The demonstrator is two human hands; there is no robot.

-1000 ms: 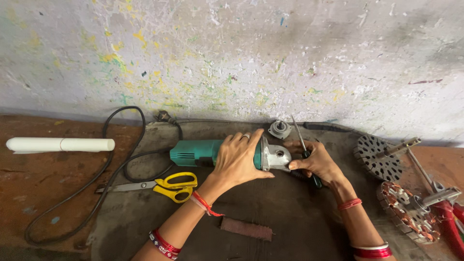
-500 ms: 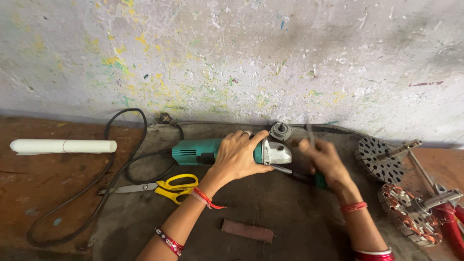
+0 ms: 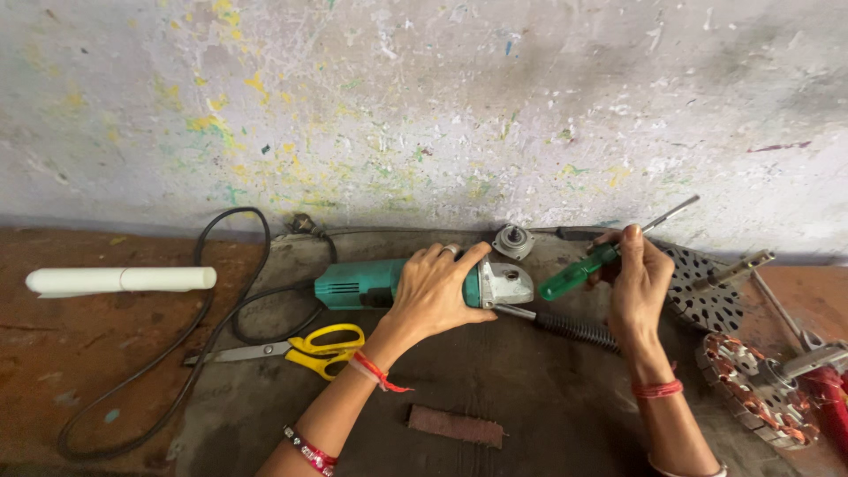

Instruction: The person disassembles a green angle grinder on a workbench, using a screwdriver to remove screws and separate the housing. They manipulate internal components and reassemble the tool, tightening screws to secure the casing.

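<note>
at the centre of the frame the left hand [image 3: 439, 291] lies palm-down over a teal-bodied angle grinder with a grey metal head [image 3: 415, 283], fingers wrapped across its body and pressing it onto the dark, grimy mat [image 3: 530, 397] that covers the middle of the floor. the grinder lies on its side, head toward the right, with a black ribbed side handle [image 3: 570, 327] sticking out lower right of the head. just right of centre the right hand [image 3: 638, 284] is raised above the mat, closed around a green-handled screwdriver [image 3: 609, 252] whose metal shaft points to the upper right and whose handle end points down-left toward the grinder's head, close to it but apart.

a small round grey metal part [image 3: 513, 240] sits by the wall just above the grinder's head. a black power cable [image 3: 212, 309] loops off to the left. yellow-handled scissors [image 3: 300, 349] lie below the grinder body, a white plastic pipe [image 3: 119, 280] at far left, a flat brown rectangular strip [image 3: 455, 426] near the bottom centre, and a perforated round metal disc [image 3: 707, 291] right of the right hand.
</note>
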